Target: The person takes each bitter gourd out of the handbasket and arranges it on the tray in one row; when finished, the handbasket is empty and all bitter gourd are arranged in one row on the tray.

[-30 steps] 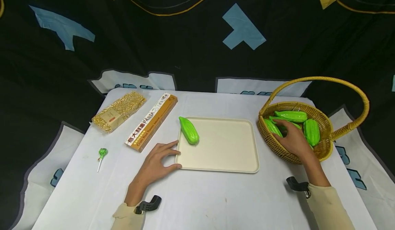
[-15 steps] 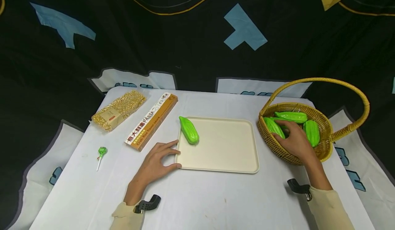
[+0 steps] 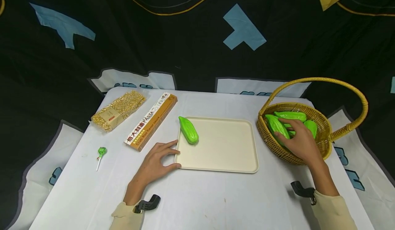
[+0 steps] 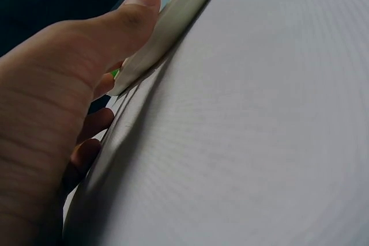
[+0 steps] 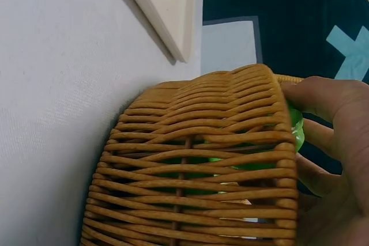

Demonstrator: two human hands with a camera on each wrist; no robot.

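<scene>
On the table (image 3: 197,199), left hand (image 3: 155,162) (wide) touches tray (image 3: 226,147) edge; right hand (image 3: 300,141) pinches vegetable (image 3: 274,122) inside basket (image 3: 277,148).

Inside the round, golden-brown wicker basket (image 3: 275,150), the long, ridged, glossy green vegetable (image 3: 274,122) on the left side has shifted a little rightward, and more of its length now shows. The person's bare right hand (image 3: 301,141), thumb and fingertips on it, has moved slightly right and closer to the wearer. It now covers the lower part of the stubby-looking green vegetable (image 3: 311,125) at the basket's right, which was fully visible one second ago.
</scene>
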